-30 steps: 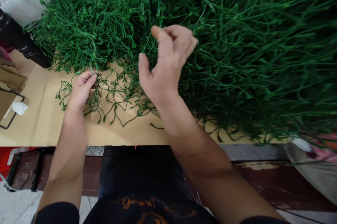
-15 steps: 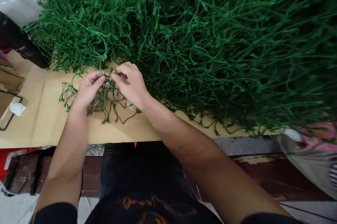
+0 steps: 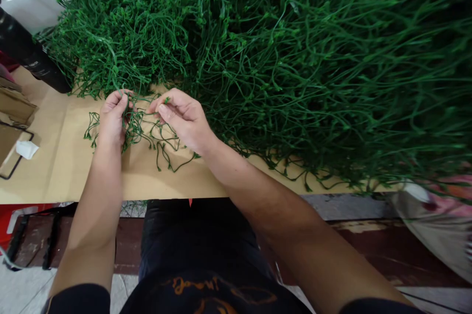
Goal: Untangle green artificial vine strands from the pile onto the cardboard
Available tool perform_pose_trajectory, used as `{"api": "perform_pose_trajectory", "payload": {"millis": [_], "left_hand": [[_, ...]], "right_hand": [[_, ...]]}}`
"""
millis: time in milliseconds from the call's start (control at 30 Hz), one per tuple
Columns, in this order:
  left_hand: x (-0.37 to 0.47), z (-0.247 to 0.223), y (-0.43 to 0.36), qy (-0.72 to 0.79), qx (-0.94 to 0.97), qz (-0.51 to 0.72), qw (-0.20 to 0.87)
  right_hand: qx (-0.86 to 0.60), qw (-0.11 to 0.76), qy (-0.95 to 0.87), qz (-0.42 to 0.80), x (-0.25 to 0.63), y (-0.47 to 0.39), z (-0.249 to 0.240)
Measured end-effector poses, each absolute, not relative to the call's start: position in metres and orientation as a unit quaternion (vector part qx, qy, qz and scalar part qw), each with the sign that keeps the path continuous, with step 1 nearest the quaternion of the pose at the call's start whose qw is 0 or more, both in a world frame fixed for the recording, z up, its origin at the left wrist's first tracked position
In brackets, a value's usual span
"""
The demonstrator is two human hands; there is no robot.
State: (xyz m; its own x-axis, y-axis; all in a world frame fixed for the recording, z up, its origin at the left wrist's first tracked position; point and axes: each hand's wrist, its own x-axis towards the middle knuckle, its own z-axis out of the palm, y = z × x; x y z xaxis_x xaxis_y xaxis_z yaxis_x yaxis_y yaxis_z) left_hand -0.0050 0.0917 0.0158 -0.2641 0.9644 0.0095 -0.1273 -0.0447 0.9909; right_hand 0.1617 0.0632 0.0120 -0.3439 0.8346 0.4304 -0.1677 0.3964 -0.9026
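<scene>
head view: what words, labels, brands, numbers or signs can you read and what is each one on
None can be read with certainty.
Orange script on the dark shirt: flowing handwritten-style letters, too stylised and soft to quote reliably.
Small white marks on the black bottle: too small and blurred to read.
</scene>
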Motion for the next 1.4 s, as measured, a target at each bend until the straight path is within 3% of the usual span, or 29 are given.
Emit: {"api": "perform_pose_trajectory", "payload": {"millis": [267, 467, 600, 700, 767, 900, 1100, 1200, 1400], "left_hand": [[-0.007, 0.016, 0.09, 0.513, 0.373, 0.615, 0.468], [-0.005, 0.013, 0.094, 0.524, 0.348, 0.633, 0.452], [-0.035, 0.013, 0.098, 0.55, 0.292, 0.683, 0.382], [-0.052, 0.016, 0.095, 0.547, 0.307, 0.672, 0.395], [-0.05, 0.018, 0.093, 0.532, 0.355, 0.64, 0.426], [-0.03, 0.017, 0.091, 0.506, 0.466, 0.554, 0.469], [-0.013, 0.018, 0.085, 0.494, 0.507, 0.525, 0.473], [-0.01, 0.02, 0.083, 0.484, 0.516, 0.515, 0.484], [-0.004, 0.017, 0.082, 0.451, 0.543, 0.511, 0.491]], "right_hand": [[-0.167, 0.445, -0.694, 0.541, 0.152, 0.056, 0.007], [-0.221, 0.426, -0.743, 0.467, 0.148, 0.051, 0.006], [-0.181, 0.301, -0.817, 0.457, 0.14, 0.023, 0.012], [-0.108, 0.237, -0.876, 0.407, 0.135, 0.011, 0.018], [-0.129, 0.27, -0.876, 0.377, 0.14, 0.016, 0.022], [-0.303, 0.424, -0.798, 0.302, 0.172, 0.049, 0.03], [-0.425, 0.625, -0.648, 0.091, 0.212, 0.069, 0.043], [-0.41, 0.623, -0.663, 0.064, 0.201, 0.059, 0.044], [-0.394, 0.477, -0.758, 0.205, 0.166, 0.059, 0.018]]}}
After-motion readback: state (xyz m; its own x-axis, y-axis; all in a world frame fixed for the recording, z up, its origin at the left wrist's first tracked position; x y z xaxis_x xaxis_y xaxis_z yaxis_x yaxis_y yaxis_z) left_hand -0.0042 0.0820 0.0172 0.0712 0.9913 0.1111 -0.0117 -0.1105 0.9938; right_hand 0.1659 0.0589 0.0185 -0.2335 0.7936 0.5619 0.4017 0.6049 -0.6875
